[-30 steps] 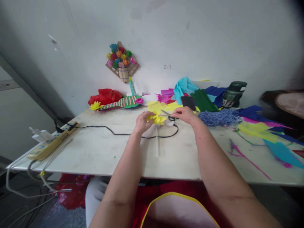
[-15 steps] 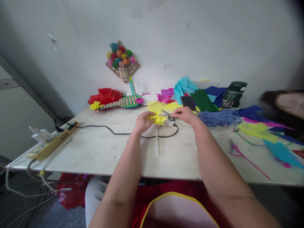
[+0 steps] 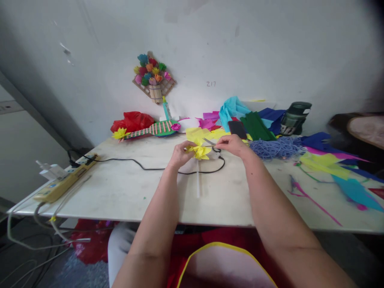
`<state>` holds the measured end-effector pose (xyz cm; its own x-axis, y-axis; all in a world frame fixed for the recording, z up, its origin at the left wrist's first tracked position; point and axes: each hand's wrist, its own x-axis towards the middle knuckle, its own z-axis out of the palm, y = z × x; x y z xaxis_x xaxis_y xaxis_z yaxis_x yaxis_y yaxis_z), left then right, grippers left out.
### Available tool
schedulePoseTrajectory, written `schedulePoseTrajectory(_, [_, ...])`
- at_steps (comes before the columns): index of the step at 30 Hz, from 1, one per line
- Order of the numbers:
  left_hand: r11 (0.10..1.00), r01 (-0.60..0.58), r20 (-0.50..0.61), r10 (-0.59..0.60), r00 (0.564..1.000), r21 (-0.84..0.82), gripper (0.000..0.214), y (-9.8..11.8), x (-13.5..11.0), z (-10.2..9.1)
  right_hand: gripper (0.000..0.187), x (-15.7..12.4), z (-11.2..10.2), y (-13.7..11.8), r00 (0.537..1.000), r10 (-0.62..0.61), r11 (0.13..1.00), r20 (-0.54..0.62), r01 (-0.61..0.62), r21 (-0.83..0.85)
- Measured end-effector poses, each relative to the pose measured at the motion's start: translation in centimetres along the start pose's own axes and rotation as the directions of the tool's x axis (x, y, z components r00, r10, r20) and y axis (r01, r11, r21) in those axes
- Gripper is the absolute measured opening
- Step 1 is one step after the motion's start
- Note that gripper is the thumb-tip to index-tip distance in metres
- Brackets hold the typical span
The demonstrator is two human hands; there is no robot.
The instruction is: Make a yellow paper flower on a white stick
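Note:
My left hand [image 3: 180, 154] has its fingers closed on the edge of a yellow paper flower [image 3: 201, 151] above the middle of the table. To its right, my right hand [image 3: 232, 144] is closed in a pinch on a thin stick [image 3: 211, 146] that reaches toward the flower's centre. Scissors with a black handle [image 3: 216, 149] lie just behind and below the right fingertips. Under the flower, a whitish glue gun, mostly covered, has a pale glue stick [image 3: 198, 184] pointing toward me. Its black cable [image 3: 207, 172] curves around it.
Yellow paper [image 3: 195, 133], a dark phone [image 3: 237, 129], blue string [image 3: 276, 149] and a green bottle [image 3: 295, 118] lie toward the back and right. A green paper-covered instrument [image 3: 159, 129] lies back left. A power strip [image 3: 64, 180] sits at the left edge.
The yellow flower has turned slightly, its petals now spread more toward me. My right hand has shifted very slightly left, and the thin stick shows more clearly. The rest looks the same.

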<state>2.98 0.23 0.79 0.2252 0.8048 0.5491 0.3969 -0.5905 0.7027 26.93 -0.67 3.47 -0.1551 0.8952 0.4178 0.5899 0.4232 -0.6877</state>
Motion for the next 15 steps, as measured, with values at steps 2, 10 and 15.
schedulePoseTrajectory(2, [1.000, 0.004, 0.009, -0.004, 1.000, -0.005, 0.025, -0.02, -0.01, 0.02, 0.015, 0.04, 0.11, 0.11, 1.000, -0.002, 1.000, 0.003, 0.002, 0.014])
schedulePoseTrajectory(10, [0.999, 0.020, 0.024, -0.019, 1.000, -0.031, 0.024, 0.19, -0.05, 0.03, 0.014, 0.33, 0.59, 0.77, 0.999, -0.042, 0.999, 0.032, 0.042, 0.021])
schedulePoseTrajectory(15, [0.999, 0.029, 0.023, -0.029, 0.999, -0.036, 0.025, 0.36, -0.08, -0.08, 0.015, 0.27, 0.57, 0.57, 0.999, -0.040, 0.999, 0.029, 0.039, 0.022])
